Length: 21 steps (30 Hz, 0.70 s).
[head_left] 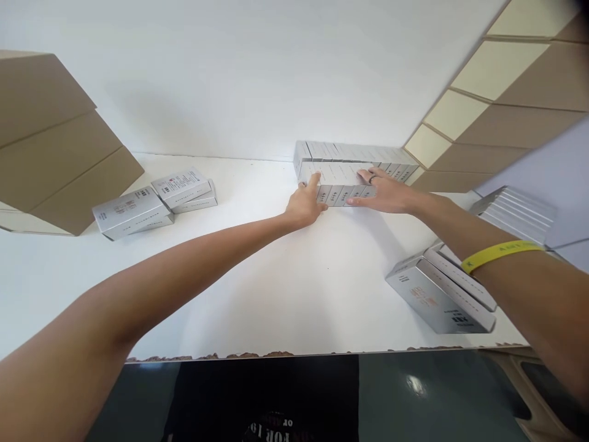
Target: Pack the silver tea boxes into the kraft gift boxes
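Observation:
Several silver-white boxes stand side by side in a front row [340, 175], against a longer back row [363, 152] at the wall. My left hand [306, 201] grips the left end of the front row, fingers on its top and side. Around the right part of that row my right hand [380, 191] is closed, its thumb on the front faces and its ringed fingers on top. The boxes between both hands stand upright and touch one another.
Small silver boxes lie in two stacks [133, 212] [184, 187] on the left. More boxes [442, 294] are at the right, beneath my right forearm. Cardboard cartons [46, 135] [506, 110] rise on both sides. The white table's front edge [276, 354] is chipped.

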Each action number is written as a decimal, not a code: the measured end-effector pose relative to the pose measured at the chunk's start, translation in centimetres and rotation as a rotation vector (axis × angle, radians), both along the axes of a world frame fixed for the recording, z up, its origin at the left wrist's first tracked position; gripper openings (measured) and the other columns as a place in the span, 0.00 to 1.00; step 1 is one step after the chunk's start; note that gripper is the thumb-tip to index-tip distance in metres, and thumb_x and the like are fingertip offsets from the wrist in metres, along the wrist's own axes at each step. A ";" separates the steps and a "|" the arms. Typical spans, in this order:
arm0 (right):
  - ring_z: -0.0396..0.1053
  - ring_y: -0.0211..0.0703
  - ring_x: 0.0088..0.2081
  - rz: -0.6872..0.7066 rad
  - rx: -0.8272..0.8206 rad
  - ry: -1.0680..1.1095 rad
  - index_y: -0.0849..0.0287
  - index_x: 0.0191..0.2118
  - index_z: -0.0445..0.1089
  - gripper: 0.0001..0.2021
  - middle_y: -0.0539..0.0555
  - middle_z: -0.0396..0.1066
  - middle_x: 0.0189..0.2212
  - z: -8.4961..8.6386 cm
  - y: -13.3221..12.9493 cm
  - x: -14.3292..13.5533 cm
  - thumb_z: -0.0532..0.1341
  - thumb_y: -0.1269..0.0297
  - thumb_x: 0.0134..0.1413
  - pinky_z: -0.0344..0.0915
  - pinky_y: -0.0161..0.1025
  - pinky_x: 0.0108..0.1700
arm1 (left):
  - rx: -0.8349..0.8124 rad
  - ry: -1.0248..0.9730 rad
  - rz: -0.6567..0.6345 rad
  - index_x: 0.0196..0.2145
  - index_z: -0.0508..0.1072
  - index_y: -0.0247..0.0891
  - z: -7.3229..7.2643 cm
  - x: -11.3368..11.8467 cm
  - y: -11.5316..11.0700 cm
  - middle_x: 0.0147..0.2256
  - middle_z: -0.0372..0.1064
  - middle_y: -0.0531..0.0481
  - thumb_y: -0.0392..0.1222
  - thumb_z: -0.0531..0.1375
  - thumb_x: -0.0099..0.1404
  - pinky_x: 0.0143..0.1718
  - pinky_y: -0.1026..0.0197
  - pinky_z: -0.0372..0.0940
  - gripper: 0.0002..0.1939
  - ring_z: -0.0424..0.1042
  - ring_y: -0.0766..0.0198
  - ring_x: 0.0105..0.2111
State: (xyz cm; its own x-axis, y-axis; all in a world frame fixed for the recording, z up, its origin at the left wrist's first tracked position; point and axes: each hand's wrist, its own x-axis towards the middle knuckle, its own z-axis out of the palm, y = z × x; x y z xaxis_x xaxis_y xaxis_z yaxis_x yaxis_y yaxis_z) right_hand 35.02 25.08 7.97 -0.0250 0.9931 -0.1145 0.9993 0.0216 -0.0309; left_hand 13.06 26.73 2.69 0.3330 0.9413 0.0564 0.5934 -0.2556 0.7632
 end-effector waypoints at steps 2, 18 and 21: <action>0.46 0.66 0.69 -0.005 -0.031 -0.005 0.59 0.72 0.41 0.54 0.60 0.34 0.72 0.1 0.2 0.2 0.56 0.30 0.47 0.55 0.60 0.65 | 0.011 -0.006 0.002 0.63 0.53 0.49 -0.1 -0.4 0.5 0.50 0.65 0.40 0.37 0.61 0.63 0.48 0.40 0.66 0.34 0.68 0.46 0.46; 0.49 0.65 0.68 0.065 -0.029 -0.150 0.56 0.70 0.49 0.39 0.56 0.43 0.71 1.7 1.9 0.5 0.56 0.48 0.56 0.52 0.65 0.65 | 0.061 0.243 -0.039 0.68 0.39 0.38 2.8 -2.7 0.0 0.65 0.47 0.25 0.43 0.67 0.58 0.50 0.38 0.64 0.52 0.67 0.38 0.52; 0.41 0.75 0.68 0.121 0.068 -0.180 0.58 0.68 0.54 0.48 0.62 0.43 0.70 4.2 3.1 -2.1 0.65 0.40 0.44 0.42 0.73 0.65 | 0.120 0.345 -0.067 0.63 0.54 0.40 6.0 -7.3 -2.1 0.62 0.57 0.33 0.49 0.71 0.53 0.55 0.42 0.61 0.46 0.63 0.38 0.57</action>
State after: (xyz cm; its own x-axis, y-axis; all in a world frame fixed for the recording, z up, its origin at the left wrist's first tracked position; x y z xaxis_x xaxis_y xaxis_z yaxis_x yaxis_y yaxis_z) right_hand 32.90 28.15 12.19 -0.1292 0.9897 -0.0609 0.9785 0.1372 0.1537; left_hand 5.72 24.68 8.69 0.4121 0.9103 0.0389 0.7897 -0.3782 0.4831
